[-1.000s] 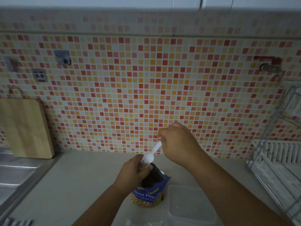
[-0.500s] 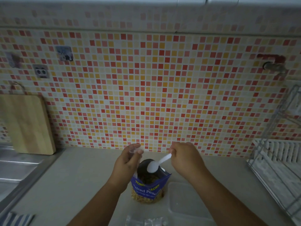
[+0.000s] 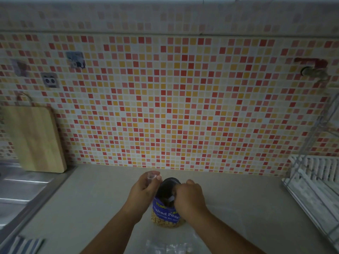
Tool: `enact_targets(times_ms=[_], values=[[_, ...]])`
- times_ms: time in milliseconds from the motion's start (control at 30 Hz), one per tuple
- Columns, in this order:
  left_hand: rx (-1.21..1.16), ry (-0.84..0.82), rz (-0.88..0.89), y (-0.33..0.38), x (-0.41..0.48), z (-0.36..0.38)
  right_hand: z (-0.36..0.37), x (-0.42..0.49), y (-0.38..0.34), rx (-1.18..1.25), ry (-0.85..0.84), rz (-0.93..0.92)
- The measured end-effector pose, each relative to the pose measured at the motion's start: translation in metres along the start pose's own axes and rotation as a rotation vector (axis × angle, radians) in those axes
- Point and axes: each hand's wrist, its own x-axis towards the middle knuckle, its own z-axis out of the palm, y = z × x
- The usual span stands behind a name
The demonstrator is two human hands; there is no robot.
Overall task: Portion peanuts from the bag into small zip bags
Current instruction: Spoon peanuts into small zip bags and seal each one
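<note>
While the fingers of the right hand pinch a white spoon dipped into the peanut bag, the left hand grips a small clear zip bag just left; the peanut bag stands on the near counter.

Dim kitchen, red-and-yellow mosaic tile wall, pale countertop, wooden cutting board, steel sink, dish rack
</note>
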Motion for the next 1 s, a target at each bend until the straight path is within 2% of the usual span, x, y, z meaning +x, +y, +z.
enact_targets(times_ms=[267,400,467,600,667,800,1000], values=[[0.044,-0.033,-0.003,0.000,0.000,-0.003,-0.011,-0.003,0.016,0.203,-0.015,0.186],[0.056,-0.024,-0.003,0.005,0.001,-0.008,-0.011,0.010,0.038,0.281,-0.088,0.288],[0.081,-0.014,0.013,0.009,0.001,-0.011,-0.013,0.018,0.046,0.237,-0.169,0.329],[0.216,-0.026,0.050,0.011,0.003,-0.016,-0.033,0.031,0.053,-0.033,-0.446,0.376],[0.329,-0.041,0.093,0.010,0.004,-0.018,-0.043,0.032,0.054,-0.137,-0.515,0.346],[0.541,-0.082,0.151,0.009,0.008,-0.017,-0.066,0.031,0.058,-0.210,-0.480,0.325],[0.729,-0.162,0.237,0.010,0.012,-0.004,-0.107,0.037,0.053,-0.235,-0.402,0.280]])
